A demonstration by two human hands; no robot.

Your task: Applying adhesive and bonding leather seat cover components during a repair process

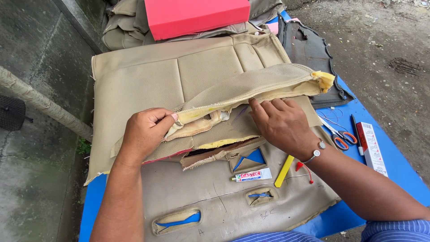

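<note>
A beige seat cover point(148, 76) with yellow foam backing lies spread over a blue table point(394, 166). One long strip of it point(264, 83) is folded up and over, its foam edge showing. My left hand point(145, 132) pinches the strip's torn left end between thumb and fingers. Pressed flat with fingers spread, my right hand point(280, 121) rests on the cover just below the strip's fold. A second beige cover piece point(224, 201) with cut-out slots lies nearest me.
A small white glue tube point(251, 175), a yellow stick point(284, 170) and a red-tipped tool point(304, 169) lie on the near piece. Orange-handled scissors point(341, 136), a pen point(356, 127) and a white box point(371, 148) sit at the right. A red box point(197, 17) and a dark cover point(311, 54) are behind.
</note>
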